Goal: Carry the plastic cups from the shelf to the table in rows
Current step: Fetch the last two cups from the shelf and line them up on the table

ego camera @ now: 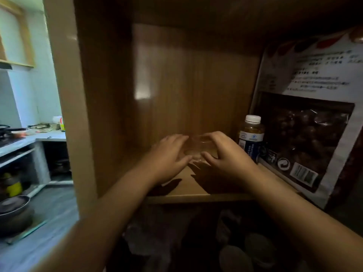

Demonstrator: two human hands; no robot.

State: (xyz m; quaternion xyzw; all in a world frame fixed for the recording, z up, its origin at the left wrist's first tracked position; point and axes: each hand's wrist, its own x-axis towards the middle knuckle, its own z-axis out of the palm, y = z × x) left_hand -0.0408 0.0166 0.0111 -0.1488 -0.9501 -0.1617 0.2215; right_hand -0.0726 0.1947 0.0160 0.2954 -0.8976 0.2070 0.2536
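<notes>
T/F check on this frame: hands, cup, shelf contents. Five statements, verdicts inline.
1. Both hands are around a clear plastic cup on the shelf. True.
2. The left hand is at the cup's left side, the right hand at its right. True.
3. A white-capped bottle stands left of the cup. False: it stands to the right.
4. The large food bag lies flat. False: it stands leaning at the right.
5. The cup is opaque red. False: transparent.

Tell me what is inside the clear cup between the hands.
The clear plastic cup looks empty; the shelf board shows through it. The left hand and right hand cover its sides, and blur hides whether more cups are nested inside.
</notes>
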